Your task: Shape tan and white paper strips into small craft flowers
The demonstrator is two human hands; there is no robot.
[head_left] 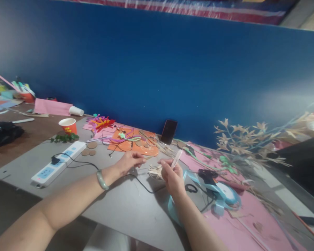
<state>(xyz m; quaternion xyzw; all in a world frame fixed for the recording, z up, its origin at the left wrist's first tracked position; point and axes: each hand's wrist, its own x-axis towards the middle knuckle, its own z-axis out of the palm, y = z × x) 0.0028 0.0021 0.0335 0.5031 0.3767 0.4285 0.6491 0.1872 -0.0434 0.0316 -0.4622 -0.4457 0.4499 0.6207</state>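
My left hand [129,161], with a pale green bangle [102,180] on the wrist, hovers over the grey table [125,205], its fingers pinched on a thin straw-coloured strip [147,158]. My right hand [172,176] is closed round a slim white tube [177,158] that points up and away. Between and just beyond the two hands lies a small heap of pale straw strips [155,171]. A black cable [143,186] runs under the hands.
A white power strip [58,162] and a red paper cup [68,125] sit at the left. Orange paper [136,146], bright pipe cleaners [102,122] and a dark phone [169,131] lean near the blue wall. Light blue ribbon roll [226,195], pink paper [251,223] and dried branches [240,141] fill the right.
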